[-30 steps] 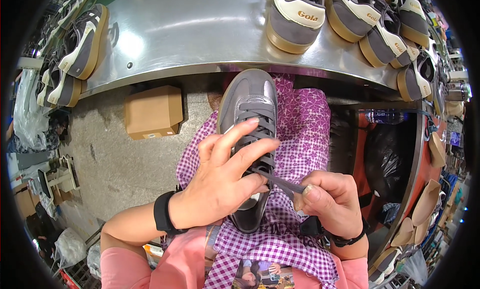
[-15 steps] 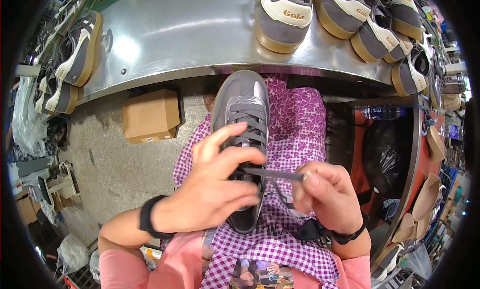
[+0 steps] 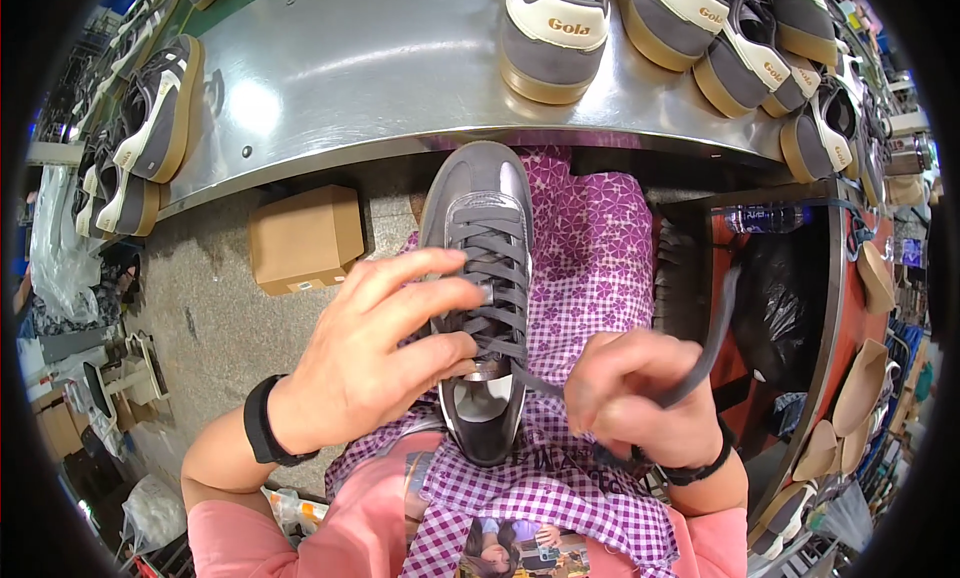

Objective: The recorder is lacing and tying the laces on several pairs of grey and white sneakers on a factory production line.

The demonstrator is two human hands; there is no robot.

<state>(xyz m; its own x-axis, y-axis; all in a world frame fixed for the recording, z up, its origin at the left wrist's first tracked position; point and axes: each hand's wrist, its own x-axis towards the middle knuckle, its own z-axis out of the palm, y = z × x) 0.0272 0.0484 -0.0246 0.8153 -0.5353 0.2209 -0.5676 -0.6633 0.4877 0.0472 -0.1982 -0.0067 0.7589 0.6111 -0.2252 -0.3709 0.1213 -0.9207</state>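
A grey sneaker (image 3: 478,181) with a tan sole lies lengthwise on my lap, toe pointing away from me toward the table. Grey laces (image 3: 492,246) criss-cross its front. My left hand (image 3: 375,353) is over the shoe's left side, fingers apart and curved, their tips at the lacing and tongue; whether they pinch anything there does not show. To the right of the shoe, my right hand (image 3: 640,393) is closed on a shoelace (image 3: 722,323). One stretch of it runs from the shoe to the hand, and the loose end swings up beyond, blurred.
A metal table (image 3: 340,73) spans the far side, with several similar sneakers (image 3: 553,48) on its right and others (image 3: 165,108) at its left. A brown cardboard box (image 3: 305,240) is on the floor. Tan insole-shaped pieces (image 3: 855,378) and a black plastic bag (image 3: 775,298) are at the right.
My right hand has pulled the lace, and its loose end now swings up at the right. My left hand has shifted left, uncovering more of the lacing and the shoe's opening.
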